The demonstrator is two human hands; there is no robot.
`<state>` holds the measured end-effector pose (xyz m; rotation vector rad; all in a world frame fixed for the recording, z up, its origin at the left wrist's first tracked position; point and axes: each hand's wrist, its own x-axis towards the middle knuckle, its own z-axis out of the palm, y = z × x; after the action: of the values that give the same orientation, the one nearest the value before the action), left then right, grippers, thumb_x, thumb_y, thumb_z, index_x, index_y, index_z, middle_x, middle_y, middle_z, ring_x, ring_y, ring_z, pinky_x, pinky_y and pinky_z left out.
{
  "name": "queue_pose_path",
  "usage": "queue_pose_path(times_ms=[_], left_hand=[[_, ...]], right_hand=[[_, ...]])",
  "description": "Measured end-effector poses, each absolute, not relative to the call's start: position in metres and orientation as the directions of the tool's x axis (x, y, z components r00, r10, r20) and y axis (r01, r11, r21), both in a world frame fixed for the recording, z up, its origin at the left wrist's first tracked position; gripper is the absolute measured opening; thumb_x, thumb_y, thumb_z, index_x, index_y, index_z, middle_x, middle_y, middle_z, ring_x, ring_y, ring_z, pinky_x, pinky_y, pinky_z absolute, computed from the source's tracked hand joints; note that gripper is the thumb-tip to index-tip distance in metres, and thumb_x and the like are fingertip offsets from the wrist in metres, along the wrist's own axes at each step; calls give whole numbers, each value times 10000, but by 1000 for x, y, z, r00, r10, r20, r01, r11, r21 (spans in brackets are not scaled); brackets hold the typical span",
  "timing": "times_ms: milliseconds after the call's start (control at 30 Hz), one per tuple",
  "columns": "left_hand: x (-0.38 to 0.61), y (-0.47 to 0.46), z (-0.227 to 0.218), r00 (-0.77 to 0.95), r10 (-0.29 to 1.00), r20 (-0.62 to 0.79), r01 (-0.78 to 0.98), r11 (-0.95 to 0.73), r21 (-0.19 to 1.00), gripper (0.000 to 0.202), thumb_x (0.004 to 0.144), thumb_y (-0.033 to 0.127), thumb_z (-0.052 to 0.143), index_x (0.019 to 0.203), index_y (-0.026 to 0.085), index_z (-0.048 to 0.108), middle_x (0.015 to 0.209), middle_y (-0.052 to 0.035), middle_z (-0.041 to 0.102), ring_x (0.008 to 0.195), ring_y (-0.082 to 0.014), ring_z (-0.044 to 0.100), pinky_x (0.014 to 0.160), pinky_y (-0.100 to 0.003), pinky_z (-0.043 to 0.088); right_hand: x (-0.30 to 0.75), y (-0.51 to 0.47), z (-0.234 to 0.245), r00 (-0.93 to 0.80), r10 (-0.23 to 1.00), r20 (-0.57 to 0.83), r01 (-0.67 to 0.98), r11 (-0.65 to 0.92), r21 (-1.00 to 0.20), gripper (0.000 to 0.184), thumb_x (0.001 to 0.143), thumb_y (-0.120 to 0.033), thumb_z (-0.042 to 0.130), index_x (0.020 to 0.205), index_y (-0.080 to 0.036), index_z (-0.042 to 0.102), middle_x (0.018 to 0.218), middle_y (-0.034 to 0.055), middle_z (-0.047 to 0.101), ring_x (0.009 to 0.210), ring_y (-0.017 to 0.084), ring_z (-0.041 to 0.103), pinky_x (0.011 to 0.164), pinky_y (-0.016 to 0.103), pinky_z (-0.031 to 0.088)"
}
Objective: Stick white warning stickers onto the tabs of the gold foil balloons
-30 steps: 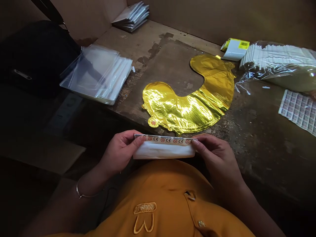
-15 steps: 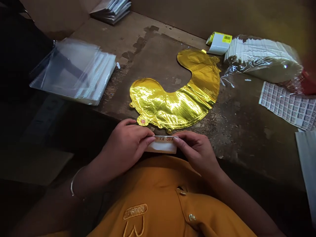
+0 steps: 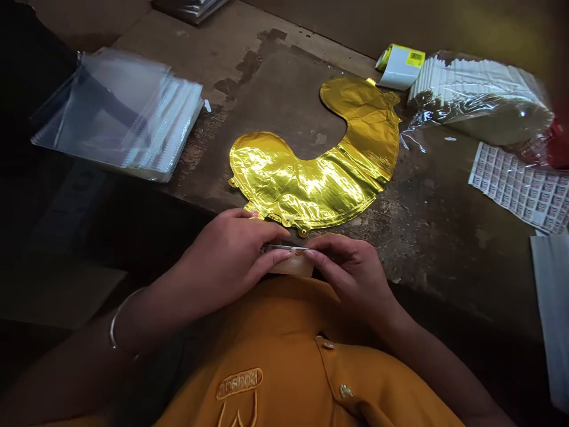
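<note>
My left hand (image 3: 231, 258) and my right hand (image 3: 351, 270) meet just above my lap at the table's near edge. Both pinch a small folded white strip (image 3: 291, 261) printed with red and black CE marks; only a short piece shows between the fingertips. Right beyond the hands a flat, curved gold foil balloon (image 3: 317, 172) lies on the worn wooden table (image 3: 284, 95). A thin bracelet is on my left wrist.
A stack of clear plastic sleeves (image 3: 120, 115) lies at the left. At the back right are a yellow-and-white label roll (image 3: 400, 65) and a plastic bag of white items (image 3: 480, 98). A sheet of small stickers (image 3: 518, 187) lies at the right, white paper (image 3: 551, 308) below it.
The strip was stretched wide between my hands a second ago; my hands have come together and the strip is now folded short between the fingertips. The view shifted slightly.
</note>
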<state>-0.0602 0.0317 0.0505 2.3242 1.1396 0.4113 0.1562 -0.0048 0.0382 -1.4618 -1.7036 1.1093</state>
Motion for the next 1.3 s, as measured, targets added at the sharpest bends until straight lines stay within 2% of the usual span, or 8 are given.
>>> queue_pose_path(times_ms=[133,267,433,567,700,933,1067,1300], left_hand=[[-54,36,55,597,787,-155,609,-320,726,179,874,352,556,853,263,710,763,45,717,676,-138,637,584,-249,394],[-53,38,53,586,771,-247,547,-153,823,236,848,407,567,907,242,724,833,22,731,721,-152,648,614,-236,424],[-53,39,50,558,761,-331,562,-53,826,221,830,377,569,818,222,725,770,27,722,691,-149,636,604,-232,422],[-54,37,48,543,763,-350,550,-8,835,216,827,368,572,792,215,721,730,27,708,667,-145,623,586,-228,415],[-56,36,45,532,777,-337,529,6,848,204,824,365,580,832,233,735,782,26,728,720,-159,648,631,-237,448],[-58,38,41,542,775,-326,518,-3,855,198,822,358,583,859,249,744,812,26,738,743,-165,656,653,-240,463],[-57,38,39,531,767,-360,497,61,865,189,811,355,588,813,239,737,763,21,722,705,-165,645,597,-234,453],[-56,39,39,529,736,-422,432,194,881,179,783,340,601,759,214,727,728,14,712,673,-160,629,569,-220,461]], right_hand=[[153,-7,38,-206,974,-93,455,11,-890,108,842,-271,635,803,-186,690,719,-1,691,638,114,619,592,214,476],[149,-8,36,-186,978,-99,443,-7,-896,114,845,-266,627,790,-186,687,713,6,692,640,122,624,586,222,479],[152,-5,35,-260,959,-110,461,23,-887,103,862,-276,622,879,-199,688,794,6,708,715,123,646,668,233,505],[158,3,45,-270,959,80,659,245,-711,252,843,-282,649,1079,-192,656,1010,69,673,894,175,629,782,309,518],[156,9,54,-423,885,196,706,457,-541,155,860,-242,618,984,-195,698,907,65,660,876,184,586,762,327,508],[149,12,50,-456,868,200,671,482,-564,72,847,-192,628,844,-203,699,819,33,664,796,154,566,710,284,488],[149,7,44,-453,826,337,688,564,-457,95,840,-144,612,831,-213,677,810,30,665,768,152,550,707,293,486],[153,0,35,-518,698,495,676,688,-263,230,797,-138,668,1009,-223,647,913,56,682,879,198,562,773,356,496]])
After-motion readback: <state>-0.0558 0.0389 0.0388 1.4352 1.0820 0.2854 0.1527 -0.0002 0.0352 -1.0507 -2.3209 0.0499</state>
